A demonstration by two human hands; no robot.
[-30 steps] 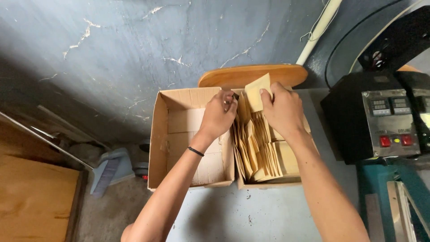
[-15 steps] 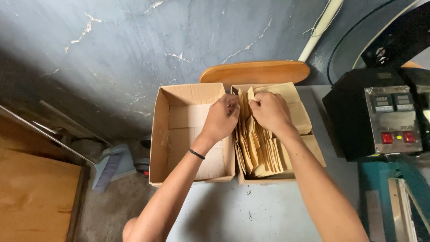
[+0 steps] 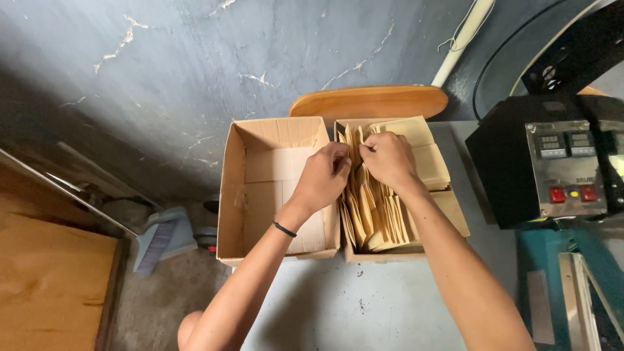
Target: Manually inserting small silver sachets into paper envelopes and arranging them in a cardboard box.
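Brown paper bags [image 3: 380,208] stand on edge beneath both hands; right hand [image 3: 389,158] pinches one top, left hand [image 3: 323,179] adjacent, grip unclear.

2 cardboard boxes [image 3: 279,188], 2 hands [image 3: 325,179]

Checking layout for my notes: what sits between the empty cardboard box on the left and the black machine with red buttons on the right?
In the head view, a second cardboard box packed with upright brown paper envelopes; both hands are at them.
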